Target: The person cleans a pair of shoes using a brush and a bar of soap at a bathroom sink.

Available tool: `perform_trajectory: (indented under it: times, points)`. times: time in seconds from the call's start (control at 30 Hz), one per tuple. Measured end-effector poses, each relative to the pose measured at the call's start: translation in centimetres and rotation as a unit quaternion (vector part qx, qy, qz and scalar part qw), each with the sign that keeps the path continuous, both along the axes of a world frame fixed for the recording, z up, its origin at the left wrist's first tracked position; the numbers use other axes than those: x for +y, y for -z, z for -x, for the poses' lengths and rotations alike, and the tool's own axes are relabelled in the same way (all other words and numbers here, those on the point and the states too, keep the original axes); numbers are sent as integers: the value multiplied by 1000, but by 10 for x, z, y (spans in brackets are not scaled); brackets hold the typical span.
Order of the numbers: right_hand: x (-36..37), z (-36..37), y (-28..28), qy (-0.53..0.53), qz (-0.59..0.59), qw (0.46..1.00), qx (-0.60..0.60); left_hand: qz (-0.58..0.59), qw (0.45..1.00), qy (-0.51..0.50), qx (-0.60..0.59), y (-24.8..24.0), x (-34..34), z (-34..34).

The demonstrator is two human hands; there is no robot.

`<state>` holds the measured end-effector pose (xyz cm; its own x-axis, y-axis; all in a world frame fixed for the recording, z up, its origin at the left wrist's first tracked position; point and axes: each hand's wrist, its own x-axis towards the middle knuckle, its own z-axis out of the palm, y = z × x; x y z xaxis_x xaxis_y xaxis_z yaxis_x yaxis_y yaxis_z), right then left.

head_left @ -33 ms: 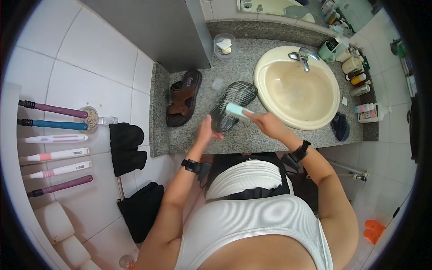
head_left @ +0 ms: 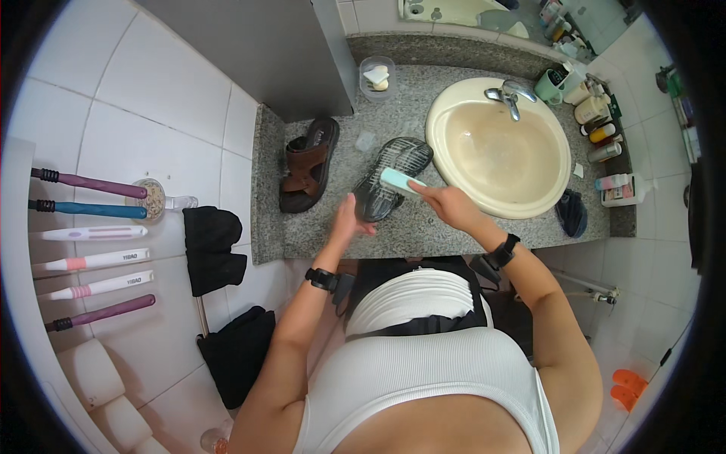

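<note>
A dark sandal [head_left: 370, 189] lies sole up on the granite counter, its ridged tread streaked with whitish suds. My left hand [head_left: 349, 221] grips its near end, fingers along the left side and thumb at the near edge. In my right hand [head_left: 450, 206] is a pale turquoise brush [head_left: 399, 181], held across the sole. Its bristles are hidden beneath it. To the left, a brown-strapped sandal [head_left: 308, 166] rests upright on the counter, apart from both hands.
A cream sink [head_left: 432, 144] with a chrome faucet [head_left: 514, 94] is right of the sandal. A soap dish [head_left: 376, 78] stands behind, near a grey cabinet [head_left: 249, 53]. Bottles [head_left: 597, 125] line the right end. A dark bundled cloth [head_left: 572, 213] lies by the sink.
The brush, blurred a moment before, shows sharply now and has shifted very slightly on the sole. My left hand and the sandal stay in place.
</note>
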<state>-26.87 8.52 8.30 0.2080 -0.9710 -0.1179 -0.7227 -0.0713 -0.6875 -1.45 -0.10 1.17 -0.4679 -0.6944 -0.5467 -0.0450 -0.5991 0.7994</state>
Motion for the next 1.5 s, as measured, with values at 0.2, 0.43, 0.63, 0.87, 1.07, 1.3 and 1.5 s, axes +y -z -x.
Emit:
perform_trajectory:
  times: [0.2,0.43,0.63,0.87,1.07,1.3,1.5]
  points:
    - [-8,-25,-10,-27,40,999,-1,-40,999,-33,-4,8,1,1]
    - [12,15,-10,1,14,1000,19,-31,999,29,-17,5,2,9]
    - [-14,-17,-18,22,29,999,-24,-35,998,52,8,-6,-3,18]
    - [19,13,-38,-46,-62,994,-73,-33,999,21,-16,-14,2,28]
    - [-6,30,-10,81,-5,996,29,34,992,101,-68,-21,5,41]
    - [8,1,-23,-49,-38,994,-94,-9,1000,21,-20,3,0,21]
    - [15,44,9,72,-49,996,4,49,992,92,-76,10,10,11]
